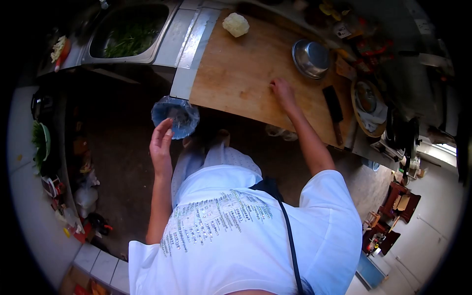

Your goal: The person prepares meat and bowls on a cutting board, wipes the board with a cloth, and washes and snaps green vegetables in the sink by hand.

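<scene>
My left hand (pixel 161 137) is raised over a blue bin (pixel 184 129) lined with clear plastic. Its fingers are stretched out, and nothing shows in them. On the wooden cutting board (pixel 241 69), my right hand (pixel 283 92) rests with curled fingers; whatever they may hold is hidden. A cleaver (pixel 333 104) with a dark blade and brown handle lies to its right. Beyond that hand stands a shiny metal bowl (pixel 311 58). At the board's far left corner sits a pale, rough lump (pixel 236 24) resembling cauliflower.
Leafy greens (pixel 129 39) lie in the steel sink (pixel 160 47) at upper left. An orange container (pixel 63 50) with pale pieces stands beside it. Right of the board is a basket (pixel 355 105) holding a bowl and cloth. Bags (pixel 87 196) line the floor's left side.
</scene>
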`<state>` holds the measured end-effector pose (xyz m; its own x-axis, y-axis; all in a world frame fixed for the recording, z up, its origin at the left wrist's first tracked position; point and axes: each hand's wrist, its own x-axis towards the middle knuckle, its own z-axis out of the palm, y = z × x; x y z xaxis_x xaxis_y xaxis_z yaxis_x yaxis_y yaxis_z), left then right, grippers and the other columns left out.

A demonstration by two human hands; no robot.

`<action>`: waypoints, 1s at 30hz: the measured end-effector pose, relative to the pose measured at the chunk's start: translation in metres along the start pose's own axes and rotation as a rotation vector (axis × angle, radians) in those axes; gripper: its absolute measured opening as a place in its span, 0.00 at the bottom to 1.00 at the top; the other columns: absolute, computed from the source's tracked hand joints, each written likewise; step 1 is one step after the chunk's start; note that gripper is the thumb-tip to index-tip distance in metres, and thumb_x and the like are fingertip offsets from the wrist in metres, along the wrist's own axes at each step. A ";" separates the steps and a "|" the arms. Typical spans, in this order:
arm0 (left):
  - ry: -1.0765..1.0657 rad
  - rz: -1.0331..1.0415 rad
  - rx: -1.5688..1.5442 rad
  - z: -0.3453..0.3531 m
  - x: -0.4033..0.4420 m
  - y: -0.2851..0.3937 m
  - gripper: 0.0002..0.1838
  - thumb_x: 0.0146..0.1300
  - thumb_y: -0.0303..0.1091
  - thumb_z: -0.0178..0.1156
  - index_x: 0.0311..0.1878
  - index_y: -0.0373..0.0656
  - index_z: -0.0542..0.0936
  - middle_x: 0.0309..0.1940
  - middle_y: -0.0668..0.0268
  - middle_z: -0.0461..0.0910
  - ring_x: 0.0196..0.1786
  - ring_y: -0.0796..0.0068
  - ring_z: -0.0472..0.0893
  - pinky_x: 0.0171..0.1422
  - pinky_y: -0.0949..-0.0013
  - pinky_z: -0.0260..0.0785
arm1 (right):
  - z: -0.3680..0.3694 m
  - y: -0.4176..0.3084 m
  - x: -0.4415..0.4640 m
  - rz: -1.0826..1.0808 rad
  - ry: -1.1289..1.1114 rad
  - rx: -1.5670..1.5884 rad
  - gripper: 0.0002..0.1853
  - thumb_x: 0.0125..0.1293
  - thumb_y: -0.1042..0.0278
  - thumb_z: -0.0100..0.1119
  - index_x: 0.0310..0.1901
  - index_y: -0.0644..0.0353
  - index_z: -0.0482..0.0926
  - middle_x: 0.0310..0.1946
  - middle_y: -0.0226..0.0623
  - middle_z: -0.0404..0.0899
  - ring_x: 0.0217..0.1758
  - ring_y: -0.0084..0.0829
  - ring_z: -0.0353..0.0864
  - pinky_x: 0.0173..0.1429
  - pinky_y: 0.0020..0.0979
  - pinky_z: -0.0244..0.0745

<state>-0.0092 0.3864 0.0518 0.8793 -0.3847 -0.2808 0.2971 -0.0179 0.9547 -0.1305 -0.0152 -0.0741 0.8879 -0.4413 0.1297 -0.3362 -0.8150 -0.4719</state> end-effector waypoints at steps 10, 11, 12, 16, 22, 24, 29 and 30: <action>0.037 -0.007 -0.010 0.008 -0.018 -0.010 0.17 0.65 0.33 0.51 0.56 0.40 0.72 0.53 0.65 0.74 0.56 0.77 0.71 0.59 0.74 0.62 | -0.025 0.041 -0.021 0.239 0.023 -0.036 0.07 0.58 0.68 0.56 0.35 0.63 0.76 0.33 0.46 0.75 0.40 0.46 0.74 0.43 0.40 0.69; 0.045 -0.009 -0.004 0.008 -0.019 -0.011 0.17 0.65 0.33 0.51 0.56 0.40 0.72 0.53 0.65 0.74 0.55 0.77 0.71 0.59 0.74 0.62 | -0.032 0.047 -0.026 0.264 0.027 -0.037 0.07 0.58 0.68 0.56 0.35 0.63 0.76 0.33 0.46 0.75 0.40 0.46 0.74 0.43 0.40 0.69; 0.043 -0.011 -0.006 0.009 -0.019 -0.012 0.17 0.65 0.33 0.51 0.56 0.40 0.72 0.53 0.65 0.74 0.55 0.77 0.71 0.59 0.74 0.62 | -0.034 0.053 -0.029 0.265 0.027 -0.040 0.07 0.58 0.68 0.56 0.35 0.63 0.76 0.33 0.46 0.75 0.40 0.46 0.74 0.43 0.40 0.69; 0.042 -0.040 -0.044 0.009 -0.020 -0.024 0.17 0.65 0.33 0.51 0.56 0.40 0.72 0.52 0.65 0.74 0.54 0.78 0.71 0.59 0.75 0.62 | -0.033 0.060 -0.036 0.124 0.026 -0.073 0.07 0.57 0.68 0.58 0.35 0.62 0.76 0.33 0.46 0.75 0.39 0.46 0.74 0.43 0.41 0.69; 0.044 -0.034 -0.031 0.007 -0.025 -0.026 0.16 0.65 0.33 0.51 0.55 0.41 0.72 0.52 0.66 0.74 0.54 0.78 0.71 0.58 0.75 0.63 | -0.021 0.055 -0.035 0.104 0.013 -0.130 0.05 0.54 0.71 0.57 0.32 0.63 0.76 0.33 0.46 0.75 0.41 0.48 0.73 0.45 0.43 0.68; 0.053 -0.029 -0.029 0.005 -0.028 -0.027 0.16 0.65 0.33 0.52 0.55 0.41 0.73 0.52 0.66 0.74 0.54 0.78 0.72 0.58 0.75 0.63 | -0.021 0.051 -0.035 0.096 0.037 -0.149 0.05 0.54 0.72 0.57 0.32 0.62 0.76 0.33 0.46 0.75 0.40 0.47 0.73 0.44 0.43 0.68; 0.082 -0.023 -0.041 -0.001 -0.033 -0.031 0.16 0.65 0.34 0.52 0.55 0.41 0.73 0.52 0.66 0.74 0.54 0.78 0.72 0.59 0.74 0.63 | -0.006 0.000 -0.038 -0.029 -0.059 0.145 0.06 0.54 0.72 0.57 0.32 0.62 0.75 0.32 0.47 0.75 0.39 0.48 0.73 0.45 0.43 0.69; 0.087 -0.023 -0.041 -0.002 -0.033 -0.031 0.16 0.65 0.34 0.52 0.55 0.41 0.73 0.52 0.66 0.74 0.54 0.78 0.72 0.59 0.74 0.63 | -0.003 -0.013 -0.036 -0.032 -0.062 0.147 0.06 0.54 0.72 0.57 0.32 0.62 0.75 0.32 0.47 0.75 0.39 0.48 0.73 0.45 0.43 0.69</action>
<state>-0.0464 0.4016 0.0308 0.9005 -0.3027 -0.3120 0.3311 0.0125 0.9435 -0.1592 0.0105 -0.0699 0.9167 -0.3881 0.0950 -0.2618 -0.7629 -0.5912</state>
